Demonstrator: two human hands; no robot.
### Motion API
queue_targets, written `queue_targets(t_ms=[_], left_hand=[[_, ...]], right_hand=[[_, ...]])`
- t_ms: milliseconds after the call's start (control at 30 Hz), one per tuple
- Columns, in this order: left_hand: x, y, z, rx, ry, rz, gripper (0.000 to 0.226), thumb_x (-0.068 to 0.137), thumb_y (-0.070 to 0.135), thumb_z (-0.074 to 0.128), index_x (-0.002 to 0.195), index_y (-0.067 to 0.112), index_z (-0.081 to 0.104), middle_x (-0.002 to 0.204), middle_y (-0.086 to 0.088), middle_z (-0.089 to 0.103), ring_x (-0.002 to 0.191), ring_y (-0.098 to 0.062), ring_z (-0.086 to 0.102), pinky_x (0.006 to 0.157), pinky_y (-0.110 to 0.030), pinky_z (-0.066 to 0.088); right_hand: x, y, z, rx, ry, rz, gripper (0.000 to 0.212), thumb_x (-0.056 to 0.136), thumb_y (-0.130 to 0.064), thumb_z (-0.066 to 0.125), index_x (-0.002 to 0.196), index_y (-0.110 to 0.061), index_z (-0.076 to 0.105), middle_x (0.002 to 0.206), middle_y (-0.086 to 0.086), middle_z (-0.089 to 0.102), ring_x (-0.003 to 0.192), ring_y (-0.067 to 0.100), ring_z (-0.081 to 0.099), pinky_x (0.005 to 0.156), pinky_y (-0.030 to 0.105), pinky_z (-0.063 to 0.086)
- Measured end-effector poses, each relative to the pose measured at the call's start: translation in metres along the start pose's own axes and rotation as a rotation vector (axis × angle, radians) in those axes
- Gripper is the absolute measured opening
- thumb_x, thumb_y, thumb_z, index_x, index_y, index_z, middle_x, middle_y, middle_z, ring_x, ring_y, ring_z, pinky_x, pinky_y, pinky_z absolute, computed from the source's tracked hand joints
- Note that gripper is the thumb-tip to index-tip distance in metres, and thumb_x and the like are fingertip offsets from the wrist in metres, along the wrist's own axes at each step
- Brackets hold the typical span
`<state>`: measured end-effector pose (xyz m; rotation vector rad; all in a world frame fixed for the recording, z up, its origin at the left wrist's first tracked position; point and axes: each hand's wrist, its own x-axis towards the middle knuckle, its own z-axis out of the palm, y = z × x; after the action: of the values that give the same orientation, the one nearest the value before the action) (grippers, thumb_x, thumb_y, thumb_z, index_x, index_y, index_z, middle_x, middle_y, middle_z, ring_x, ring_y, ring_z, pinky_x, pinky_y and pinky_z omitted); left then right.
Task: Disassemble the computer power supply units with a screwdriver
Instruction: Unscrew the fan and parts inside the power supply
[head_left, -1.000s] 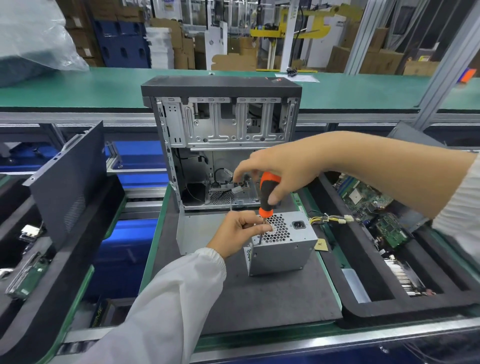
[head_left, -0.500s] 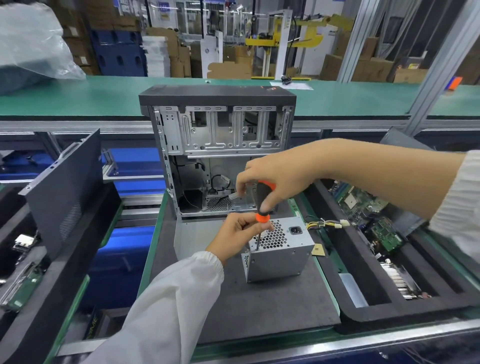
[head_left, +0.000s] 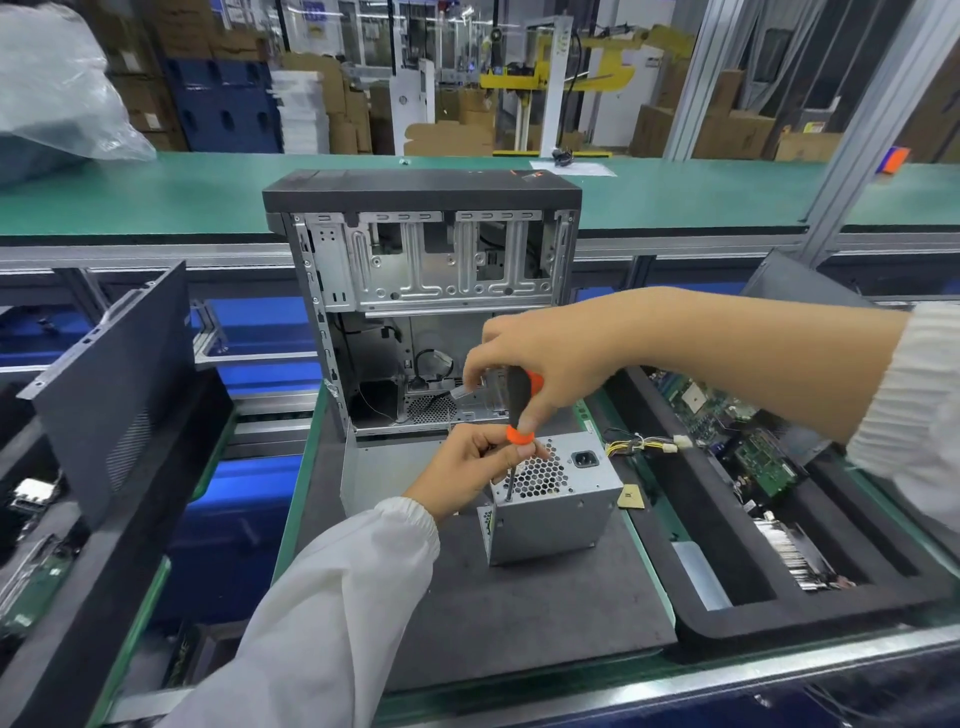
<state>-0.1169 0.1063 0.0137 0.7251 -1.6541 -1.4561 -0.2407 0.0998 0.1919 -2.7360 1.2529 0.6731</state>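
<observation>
A silver power supply unit (head_left: 553, 512) stands on the dark foam mat (head_left: 519, 613), its honeycomb fan grille and power socket facing up. My right hand (head_left: 540, 358) grips the black-and-orange handle of a screwdriver (head_left: 519, 410), held upright with its tip on the unit's top near-left corner. My left hand (head_left: 475, 460) pinches the screwdriver's metal shaft just below the orange collar. A bundle of yellow and black cables (head_left: 644, 446) trails from the unit to the right.
An opened computer case (head_left: 421, 291) stands upright right behind the unit. A black foam tray (head_left: 810, 603) at right holds circuit boards (head_left: 763, 462) and a heatsink. A dark side panel (head_left: 114, 384) leans at left over another tray. Green conveyor belt (head_left: 156, 192) runs behind.
Both hands stay on the screwdriver; it has sunk slightly toward the unit and my right fingers have shifted round the handle. The camera view shifted a little.
</observation>
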Motion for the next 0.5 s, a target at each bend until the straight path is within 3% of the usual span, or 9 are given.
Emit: queue_targets(t_ms=[33, 100, 167, 233, 300, 333, 367, 433, 500], left_hand=[[0.000, 0.000, 0.000, -0.002, 0.004, -0.003, 0.016, 0.091, 0.023, 0.062, 0.090, 0.027, 0.078, 0.071, -0.022, 0.054, 0.063, -0.029, 0.030, 0.059, -0.036, 0.026], [0.001, 0.000, -0.001, 0.009, 0.012, -0.011, 0.016, 0.092, 0.021, 0.062, 0.089, 0.025, 0.078, 0.067, -0.022, 0.049, 0.061, -0.029, 0.030, 0.059, -0.033, 0.027], [0.000, -0.002, -0.002, 0.033, 0.009, -0.020, 0.016, 0.094, 0.016, 0.062, 0.089, 0.016, 0.077, 0.065, -0.008, 0.053, 0.059, -0.022, 0.032, 0.057, -0.025, 0.029], [-0.001, -0.002, -0.002, 0.038, -0.006, -0.017, 0.015, 0.095, 0.013, 0.060, 0.091, 0.010, 0.074, 0.064, 0.007, 0.059, 0.058, -0.014, 0.035, 0.058, -0.021, 0.032], [-0.002, -0.002, -0.003, 0.020, -0.002, -0.015, 0.016, 0.096, 0.010, 0.057, 0.094, 0.007, 0.072, 0.065, 0.011, 0.059, 0.058, -0.013, 0.035, 0.058, -0.022, 0.032], [-0.002, -0.003, -0.003, 0.015, 0.006, -0.018, 0.016, 0.096, 0.009, 0.056, 0.095, 0.006, 0.072, 0.067, 0.010, 0.060, 0.058, -0.013, 0.035, 0.059, -0.024, 0.032], [-0.002, -0.003, -0.003, 0.016, 0.012, -0.021, 0.016, 0.097, 0.008, 0.055, 0.095, 0.005, 0.071, 0.070, 0.010, 0.062, 0.058, -0.014, 0.036, 0.059, -0.025, 0.033], [-0.002, -0.003, -0.002, 0.015, 0.012, -0.012, 0.016, 0.097, 0.007, 0.054, 0.097, 0.007, 0.070, 0.076, 0.009, 0.066, 0.058, -0.014, 0.036, 0.058, -0.025, 0.033], [-0.001, -0.002, -0.001, 0.004, 0.015, -0.002, 0.017, 0.097, 0.007, 0.054, 0.097, 0.013, 0.070, 0.081, 0.005, 0.068, 0.058, -0.013, 0.037, 0.057, -0.024, 0.034]], right_hand=[[0.000, -0.001, 0.001, -0.010, 0.039, 0.067, 0.061, 0.081, -0.061, 0.062, 0.125, -0.020, 0.050, 0.104, -0.001, 0.056, 0.089, 0.015, 0.054, 0.077, 0.032, 0.047], [0.000, -0.004, 0.004, -0.040, 0.120, 0.242, 0.075, 0.078, -0.079, 0.041, 0.094, -0.009, 0.059, 0.070, 0.004, 0.065, 0.061, 0.019, 0.065, 0.057, 0.031, 0.051], [0.003, -0.008, 0.007, -0.126, 0.170, 0.302, 0.069, 0.088, -0.073, 0.028, 0.069, -0.010, 0.049, 0.056, 0.004, 0.055, 0.048, 0.017, 0.054, 0.045, 0.028, 0.037], [0.005, -0.007, 0.007, -0.229, 0.160, 0.210, 0.053, 0.098, -0.057, 0.032, 0.076, -0.011, 0.048, 0.070, 0.002, 0.051, 0.056, 0.014, 0.044, 0.047, 0.028, 0.030], [0.003, -0.004, 0.000, -0.187, 0.053, 0.091, 0.020, 0.098, -0.036, 0.048, 0.102, -0.017, 0.052, 0.093, 0.002, 0.051, 0.069, 0.014, 0.046, 0.054, 0.029, 0.033], [0.001, -0.002, -0.004, -0.136, -0.011, 0.052, 0.017, 0.095, -0.025, 0.055, 0.111, -0.023, 0.051, 0.102, 0.001, 0.046, 0.078, 0.016, 0.049, 0.059, 0.030, 0.037], [0.000, 0.000, -0.007, -0.090, -0.059, 0.017, 0.028, 0.090, -0.019, 0.061, 0.115, -0.028, 0.050, 0.106, 0.000, 0.041, 0.087, 0.019, 0.052, 0.067, 0.032, 0.042], [-0.002, 0.001, -0.008, -0.016, -0.075, 0.021, 0.044, 0.084, -0.037, 0.070, 0.123, -0.032, 0.048, 0.108, -0.002, 0.041, 0.094, 0.021, 0.055, 0.079, 0.038, 0.049], [-0.002, -0.001, -0.006, 0.087, -0.002, 0.139, 0.064, 0.076, -0.069, 0.060, 0.120, -0.023, 0.052, 0.094, -0.004, 0.055, 0.075, 0.017, 0.066, 0.070, 0.036, 0.056]])
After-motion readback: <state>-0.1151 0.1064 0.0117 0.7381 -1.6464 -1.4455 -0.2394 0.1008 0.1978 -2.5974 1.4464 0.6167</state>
